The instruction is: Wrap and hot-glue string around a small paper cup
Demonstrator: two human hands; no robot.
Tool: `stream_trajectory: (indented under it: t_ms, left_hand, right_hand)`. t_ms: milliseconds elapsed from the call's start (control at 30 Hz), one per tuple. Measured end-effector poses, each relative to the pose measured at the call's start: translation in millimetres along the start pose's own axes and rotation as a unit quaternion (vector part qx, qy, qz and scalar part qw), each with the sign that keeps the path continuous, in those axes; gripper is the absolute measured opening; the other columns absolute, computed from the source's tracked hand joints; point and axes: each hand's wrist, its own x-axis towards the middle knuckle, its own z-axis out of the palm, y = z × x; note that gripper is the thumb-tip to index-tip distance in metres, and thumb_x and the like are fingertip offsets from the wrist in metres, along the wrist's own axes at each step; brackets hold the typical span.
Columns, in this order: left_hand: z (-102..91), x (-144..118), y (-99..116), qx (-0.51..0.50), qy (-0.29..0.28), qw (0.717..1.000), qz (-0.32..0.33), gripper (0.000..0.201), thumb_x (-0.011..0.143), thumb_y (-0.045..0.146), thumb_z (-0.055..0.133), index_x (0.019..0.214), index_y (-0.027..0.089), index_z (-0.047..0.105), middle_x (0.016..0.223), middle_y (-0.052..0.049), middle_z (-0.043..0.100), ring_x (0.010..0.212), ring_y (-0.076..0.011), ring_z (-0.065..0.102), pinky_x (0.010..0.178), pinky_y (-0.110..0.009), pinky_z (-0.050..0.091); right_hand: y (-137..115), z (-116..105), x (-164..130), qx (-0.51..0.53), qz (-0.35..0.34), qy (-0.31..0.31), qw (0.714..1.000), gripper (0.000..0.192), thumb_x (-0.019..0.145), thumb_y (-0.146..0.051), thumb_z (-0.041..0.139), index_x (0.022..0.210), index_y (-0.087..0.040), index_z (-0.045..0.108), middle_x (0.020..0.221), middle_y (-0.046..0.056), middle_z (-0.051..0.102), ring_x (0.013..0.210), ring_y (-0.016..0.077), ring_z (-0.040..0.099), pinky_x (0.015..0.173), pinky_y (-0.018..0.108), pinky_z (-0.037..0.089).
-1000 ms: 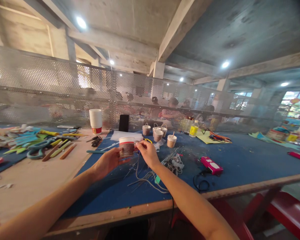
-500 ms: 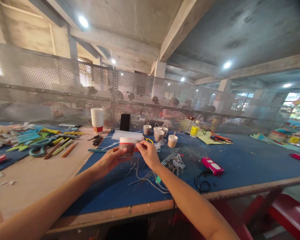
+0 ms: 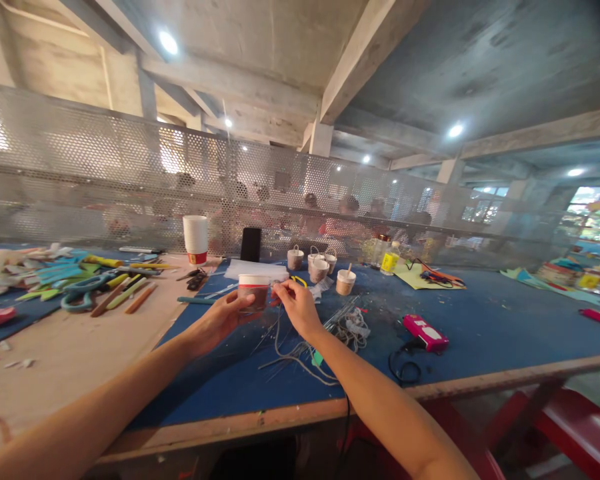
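My left hand (image 3: 225, 320) is wrapped round a small paper cup (image 3: 253, 292) held upright above the table. The cup has a white top, a red band, and a brown-grey lower part. Close to its right side, my right hand (image 3: 296, 305) is closed in a pinch. Grey cord (image 3: 279, 337) runs from these fingers down to the tabletop; the fingertips themselves are small and partly hidden. Behind the hands stand several small cord-covered cups (image 3: 319, 270), some with looped handles. A tangle of cord (image 3: 356, 323) and thin clear sticks lies right of the hands.
A stack of paper cups (image 3: 195, 233) and a black phone (image 3: 251, 245) stand near the perforated screen (image 3: 105, 180). Scissors (image 3: 77, 297) and coloured sticks lie left. A pink hot-glue gun (image 3: 425, 332) with its cable rests right, below a bottle (image 3: 390, 259).
Both hands stay almost in place around the cup. The cord hanging below my right hand has shifted slightly and now hangs straighter.
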Motion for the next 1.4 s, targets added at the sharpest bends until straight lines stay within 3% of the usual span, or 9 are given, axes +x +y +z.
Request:
stream_trajectory:
  t_ms: [233,333,500,633,800,1033,1167,1300,1400]
  left_hand:
    - [-2.3,-3.2,2.6,-0.049,0.016,0.999,0.007,0.034,0.086,0.022,0.075,0.119,0.018,0.067,0.11,-0.011,0.078,0.09,-0.0223,0.076,0.083,-0.034,0.061]
    - [-4.7,-3.2,4.2,-0.073,0.019,0.997,0.005,0.028,0.088,0.02,0.073,0.115,0.016,0.069,0.107,-0.011,0.078,0.086,-0.0193,0.076,0.076,-0.026,0.061]
    - [-8.4,-3.0,8.1,-0.099,0.03,0.995,-0.01,0.02,0.089,0.016,0.07,0.11,0.015,0.071,0.104,-0.009,0.078,0.075,-0.015,0.075,0.063,-0.019,0.059]
    - [-6.0,-5.1,10.0,-0.121,0.03,0.992,-0.034,0.017,0.088,0.013,0.07,0.105,0.015,0.072,0.096,-0.008,0.079,0.073,-0.0153,0.075,0.065,-0.02,0.061]
    - [-1.5,-7.4,10.7,-0.111,0.026,0.993,-0.042,0.018,0.088,0.01,0.068,0.105,0.012,0.072,0.1,-0.011,0.079,0.08,-0.018,0.076,0.071,-0.023,0.062]
    - [-3.4,-4.8,9.8,-0.121,0.019,0.991,-0.06,0.02,0.089,0.008,0.061,0.105,0.01,0.071,0.097,-0.014,0.079,0.081,-0.0203,0.076,0.071,-0.027,0.063]
    - [-6.8,-4.0,9.6,-0.123,0.007,0.991,-0.054,0.02,0.09,0.01,0.059,0.107,0.01,0.071,0.099,-0.013,0.078,0.081,-0.02,0.076,0.069,-0.026,0.063]
    - [-6.7,-4.7,11.2,-0.116,0.014,0.991,-0.058,0.024,0.09,0.013,0.063,0.113,0.01,0.069,0.1,-0.014,0.078,0.079,-0.0196,0.076,0.064,-0.023,0.061]
    - [-5.4,-5.1,11.6,-0.11,0.015,0.992,-0.054,0.024,0.089,0.014,0.065,0.113,0.009,0.069,0.103,-0.015,0.078,0.077,-0.0192,0.076,0.063,-0.023,0.061]
  right_hand:
    - [-5.7,8.3,-15.7,-0.22,-0.195,-0.108,0.95,0.027,0.101,-0.04,0.053,0.095,-0.023,0.074,0.093,0.005,0.074,0.091,0.0191,0.068,0.09,0.03,0.046]
    - [-9.0,6.7,-16.5,-0.279,-0.208,-0.112,0.931,0.034,0.103,-0.041,0.05,0.091,-0.021,0.075,0.091,0.006,0.073,0.09,0.0189,0.067,0.088,0.03,0.045]
    - [-8.9,-22.8,-4.2,-0.395,-0.076,-0.006,0.915,0.023,0.1,-0.037,0.054,0.097,-0.021,0.071,0.101,0.009,0.072,0.094,0.0209,0.067,0.084,0.03,0.047]
    - [6.7,-51.1,0.3,-0.501,0.078,-0.094,0.857,0.031,0.093,-0.048,0.062,0.094,-0.017,0.069,0.098,0.014,0.074,0.09,0.0272,0.071,0.077,0.033,0.048]
    - [29.3,-62.2,-1.5,-0.554,0.131,-0.135,0.811,0.052,0.088,-0.064,0.06,0.097,-0.014,0.07,0.097,0.02,0.075,0.095,0.0349,0.072,0.077,0.038,0.05]
    - [36.8,-65.4,1.3,-0.476,0.165,-0.131,0.854,0.041,0.083,-0.056,0.067,0.062,-0.021,0.064,0.073,0.009,0.073,0.079,0.0268,0.07,0.065,0.029,0.045]
    - [44.0,-70.5,4.5,-0.345,0.166,-0.056,0.922,0.038,0.078,-0.047,0.071,0.054,-0.02,0.06,0.053,0.001,0.059,0.06,0.0183,0.06,0.057,0.026,0.038]
    - [43.8,-70.7,10.2,-0.121,0.168,-0.004,0.978,0.038,0.08,-0.053,0.065,0.066,-0.018,0.064,0.056,-0.002,0.059,0.055,0.0141,0.056,0.054,0.025,0.04]
    - [31.0,-64.9,10.1,0.106,0.176,0.014,0.979,0.037,0.077,-0.052,0.067,0.091,-0.018,0.065,0.077,0.003,0.069,0.061,0.0149,0.062,0.054,0.025,0.047]
